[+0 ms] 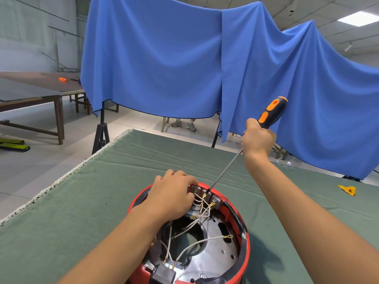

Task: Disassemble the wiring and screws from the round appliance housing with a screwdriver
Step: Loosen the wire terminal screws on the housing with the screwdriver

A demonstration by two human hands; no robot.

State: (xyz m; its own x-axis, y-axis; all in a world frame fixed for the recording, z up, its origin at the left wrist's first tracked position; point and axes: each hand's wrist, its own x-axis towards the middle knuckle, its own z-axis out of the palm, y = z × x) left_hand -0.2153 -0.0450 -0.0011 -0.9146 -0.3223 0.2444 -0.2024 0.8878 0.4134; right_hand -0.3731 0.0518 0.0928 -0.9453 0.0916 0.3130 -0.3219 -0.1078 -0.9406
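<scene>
A round red appliance housing (pixel 244 238) lies open side up on the green table cover, near the bottom centre. Inside it, white wires (pixel 196 242) with brass terminals run from a black connector block (pixel 163 273) to the far rim. My left hand (pixel 172 195) rests on the far left rim, its fingers at the wires. My right hand (pixel 257 138) grips the black and orange handle of a screwdriver (pixel 225 171). The long shaft slants down, and its tip sits at a brass terminal on the far inner wall.
The green cloth-covered table (pixel 102 191) reaches left to a frayed edge. A small yellow object (pixel 347 190) lies at the right. Blue sheets (pixel 164 58) hang behind the table. Wooden tables (pixel 30 93) stand at the far left. Someone's shoes (pixel 184 124) show under the sheet.
</scene>
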